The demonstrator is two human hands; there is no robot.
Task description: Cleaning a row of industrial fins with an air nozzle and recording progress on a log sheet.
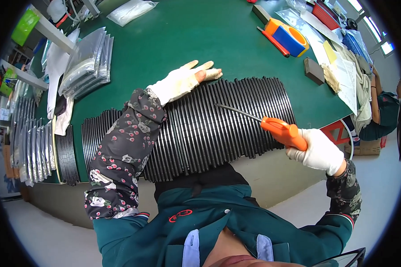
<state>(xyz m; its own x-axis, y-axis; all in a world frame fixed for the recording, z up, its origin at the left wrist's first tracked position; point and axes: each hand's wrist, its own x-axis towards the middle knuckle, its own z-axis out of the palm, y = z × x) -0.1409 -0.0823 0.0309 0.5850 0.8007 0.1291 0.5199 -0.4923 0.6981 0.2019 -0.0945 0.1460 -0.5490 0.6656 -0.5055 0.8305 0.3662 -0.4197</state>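
Observation:
A long row of thin black rods [196,142] lies side by side along the near edge of the green table. My left hand [180,82], in a white glove with the thumb tip bare, rests at the far ends of the rods with its fingers apart. My right hand [314,149], also gloved, is closed around the orange handle of a pistol-grip tool [283,131]. Its long thin metal shaft points left over the rods, the tip above the middle of the row. Whether the tip touches them I cannot tell.
At the far right lie orange and blue tape rolls [287,38], a red utility knife [275,42], a dark block [314,71] and papers [348,82]. Stacked clear plastic packages [87,64] stand at left. Another person [381,115] is at the right edge.

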